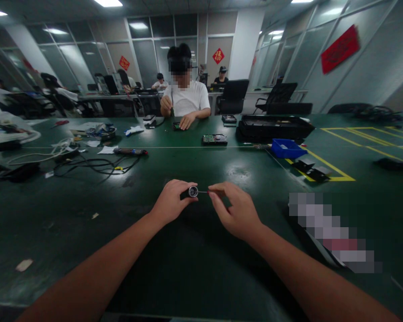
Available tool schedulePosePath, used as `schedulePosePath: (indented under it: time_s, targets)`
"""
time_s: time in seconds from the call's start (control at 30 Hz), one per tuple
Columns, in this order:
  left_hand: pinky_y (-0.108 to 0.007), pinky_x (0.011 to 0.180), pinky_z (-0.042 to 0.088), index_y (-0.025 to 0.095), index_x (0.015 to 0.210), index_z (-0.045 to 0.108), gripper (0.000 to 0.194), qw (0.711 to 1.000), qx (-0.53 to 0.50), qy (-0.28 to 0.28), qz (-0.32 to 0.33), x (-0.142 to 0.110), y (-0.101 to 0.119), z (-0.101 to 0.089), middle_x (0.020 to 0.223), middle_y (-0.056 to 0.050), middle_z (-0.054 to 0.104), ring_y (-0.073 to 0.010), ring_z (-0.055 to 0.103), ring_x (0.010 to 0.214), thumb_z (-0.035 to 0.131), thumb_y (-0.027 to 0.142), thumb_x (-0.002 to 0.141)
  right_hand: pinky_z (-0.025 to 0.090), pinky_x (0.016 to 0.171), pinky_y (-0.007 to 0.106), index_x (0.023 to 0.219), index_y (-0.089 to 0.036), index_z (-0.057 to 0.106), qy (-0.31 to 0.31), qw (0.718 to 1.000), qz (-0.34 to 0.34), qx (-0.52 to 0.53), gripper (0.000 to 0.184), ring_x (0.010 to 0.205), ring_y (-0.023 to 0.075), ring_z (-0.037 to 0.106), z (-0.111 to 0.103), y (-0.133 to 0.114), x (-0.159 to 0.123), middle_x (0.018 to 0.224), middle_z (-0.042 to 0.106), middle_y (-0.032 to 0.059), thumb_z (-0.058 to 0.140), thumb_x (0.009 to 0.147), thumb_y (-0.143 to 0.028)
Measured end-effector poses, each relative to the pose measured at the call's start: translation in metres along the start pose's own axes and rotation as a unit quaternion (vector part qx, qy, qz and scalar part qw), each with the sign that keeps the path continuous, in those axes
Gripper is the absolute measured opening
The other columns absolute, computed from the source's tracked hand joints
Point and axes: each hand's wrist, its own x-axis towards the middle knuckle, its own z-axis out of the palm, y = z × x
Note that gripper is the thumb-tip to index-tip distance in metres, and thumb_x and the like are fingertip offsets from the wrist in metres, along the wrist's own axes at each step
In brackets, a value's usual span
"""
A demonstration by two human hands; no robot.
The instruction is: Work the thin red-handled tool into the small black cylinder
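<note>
My left hand is closed around a small dark cylinder with a silvery round end, held just above the green table. My right hand pinches a thin pin or wire that points at the cylinder's end. The two hands are nearly touching at the table's middle, close in front of me.
A person in a white shirt works across the table. A blue bin, black trays and a circuit board lie at the far right. Cables and papers spread at the left. Yellow tape lines mark the right side.
</note>
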Motion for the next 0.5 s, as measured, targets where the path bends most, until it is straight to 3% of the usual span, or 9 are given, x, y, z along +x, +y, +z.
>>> schedulePosePath:
  time_s: [0.13,0.23,0.3,0.5]
  targets:
    - [-0.043,0.095,0.046,0.025,0.119,0.068,0.036,1.000,-0.004,-0.005,0.002,0.000,0.000,0.001,0.114,-0.003,0.073,-0.0243,0.064,0.107,0.077,0.030,0.084,0.051,0.076,0.036,0.108,-0.022,0.065,-0.044,0.999,0.009,0.020,0.020,0.085,0.0211,0.067,-0.002,-0.002,0.000,0.097,0.071,0.0070,0.049,0.098,-0.026]
    - [-0.043,0.095,0.047,0.025,0.120,0.068,0.036,1.000,-0.003,-0.005,-0.002,0.000,0.002,0.000,0.114,-0.004,0.073,-0.0246,0.064,0.107,0.076,0.029,0.084,0.051,0.080,0.038,0.110,-0.023,0.065,-0.020,0.997,0.045,0.054,0.020,0.089,0.0223,0.068,0.000,-0.002,-0.001,0.098,0.072,0.0069,0.049,0.099,-0.029]
    - [-0.043,0.095,0.047,0.025,0.120,0.068,0.036,1.000,-0.002,-0.001,-0.004,0.000,0.002,0.000,0.114,-0.004,0.073,-0.0245,0.064,0.108,0.076,0.029,0.085,0.052,0.079,0.038,0.115,-0.023,0.063,0.006,0.987,0.103,0.120,0.022,0.088,0.0221,0.069,0.004,0.000,-0.001,0.097,0.073,0.0066,0.052,0.098,-0.032]
    - [-0.043,0.096,0.046,0.026,0.121,0.067,0.038,1.000,-0.004,-0.016,0.002,0.000,-0.001,-0.001,0.117,-0.004,0.072,-0.0248,0.062,0.109,0.077,0.029,0.084,0.056,0.075,0.036,0.096,-0.020,0.065,0.091,0.890,0.261,0.362,0.029,0.075,0.0187,0.067,0.020,0.022,0.004,0.082,0.069,0.0041,0.057,0.093,-0.048]
